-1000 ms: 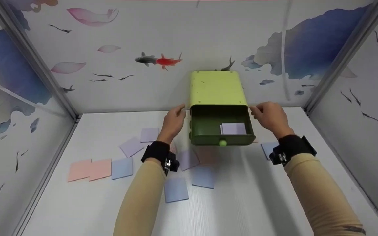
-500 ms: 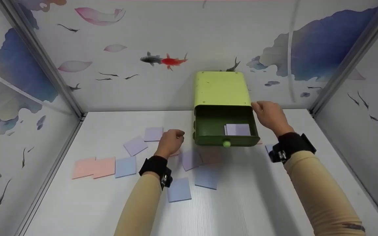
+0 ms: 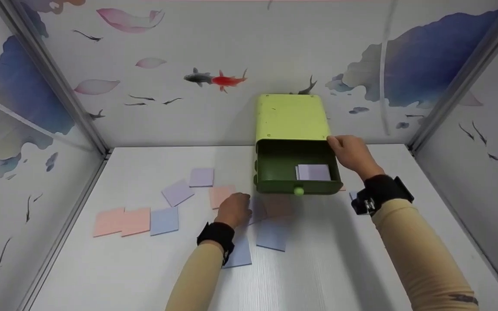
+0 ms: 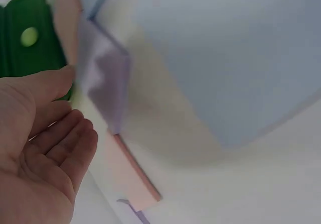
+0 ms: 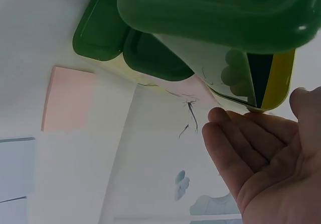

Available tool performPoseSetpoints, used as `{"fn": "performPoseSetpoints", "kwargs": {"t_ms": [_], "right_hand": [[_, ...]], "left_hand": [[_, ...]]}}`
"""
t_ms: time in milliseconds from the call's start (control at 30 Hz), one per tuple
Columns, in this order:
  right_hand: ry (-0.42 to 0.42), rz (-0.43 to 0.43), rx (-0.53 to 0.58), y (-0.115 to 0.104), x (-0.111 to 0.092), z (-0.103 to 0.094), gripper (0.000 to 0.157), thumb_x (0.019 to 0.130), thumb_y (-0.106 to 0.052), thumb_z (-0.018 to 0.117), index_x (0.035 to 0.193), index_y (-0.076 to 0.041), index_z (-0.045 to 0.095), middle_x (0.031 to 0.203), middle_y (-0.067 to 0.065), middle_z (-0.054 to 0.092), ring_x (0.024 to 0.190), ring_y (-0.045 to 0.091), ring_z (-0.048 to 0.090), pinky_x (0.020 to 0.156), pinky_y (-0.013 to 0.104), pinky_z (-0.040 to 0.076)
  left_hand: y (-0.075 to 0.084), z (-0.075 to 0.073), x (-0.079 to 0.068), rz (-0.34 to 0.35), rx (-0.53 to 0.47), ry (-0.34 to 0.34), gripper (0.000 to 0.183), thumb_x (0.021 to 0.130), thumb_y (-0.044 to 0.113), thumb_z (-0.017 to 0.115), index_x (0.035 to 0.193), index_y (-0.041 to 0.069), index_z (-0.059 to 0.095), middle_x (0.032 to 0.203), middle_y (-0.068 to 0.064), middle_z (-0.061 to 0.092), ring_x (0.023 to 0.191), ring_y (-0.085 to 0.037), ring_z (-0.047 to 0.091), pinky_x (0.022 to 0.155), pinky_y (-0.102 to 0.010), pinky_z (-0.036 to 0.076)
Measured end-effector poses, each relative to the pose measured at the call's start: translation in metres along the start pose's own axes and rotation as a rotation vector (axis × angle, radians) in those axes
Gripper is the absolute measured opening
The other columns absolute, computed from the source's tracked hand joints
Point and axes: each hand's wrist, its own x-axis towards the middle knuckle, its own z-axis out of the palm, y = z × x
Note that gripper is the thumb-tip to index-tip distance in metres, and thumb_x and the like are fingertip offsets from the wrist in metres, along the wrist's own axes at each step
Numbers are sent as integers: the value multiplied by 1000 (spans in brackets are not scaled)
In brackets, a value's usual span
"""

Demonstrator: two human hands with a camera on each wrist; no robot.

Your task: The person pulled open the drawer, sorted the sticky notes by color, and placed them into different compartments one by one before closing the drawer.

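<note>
While the relaxed left hand (image 3: 234, 210) partly hides a tile (image 3: 258, 210), the relaxed right hand (image 3: 352, 153) touches the cabinet (image 3: 292, 117).

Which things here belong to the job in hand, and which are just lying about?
Likely job:
green drawer unit (by right hand)
purple card (by left hand)
purple cards inside drawer

Likely lying about:
pink cards
blue cards
leftmost purple cards
</note>
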Motion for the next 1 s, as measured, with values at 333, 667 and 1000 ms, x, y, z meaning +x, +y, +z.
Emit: {"fn": "performPoseSetpoints", "kwargs": {"t_ms": [333,667,1000], "right_hand": [[-54,79,51,4,6,1,54,104,-49,34,75,-7,53,72,4,46,73,24,46,69,36,38],[-95,86,69,3,9,-4,58,103,-51,36,91,-2,66,80,6,58,82,24,54,74,34,43],[-111,97,48,2,11,-6,57,103,-48,38,95,0,68,82,8,61,79,22,54,67,30,43]], "left_hand": [[0,18,-1,64,146,51,40,83,18,75,117,-1,67,118,-16,68,109,-31,65,92,-41,54],[4,17,0,38,142,1,36,84,16,75,115,0,67,116,-14,69,109,-30,65,93,-41,54],[9,13,3,21,147,-9,55,80,20,79,127,-3,61,121,-19,63,114,-33,59,95,-41,52]]}}
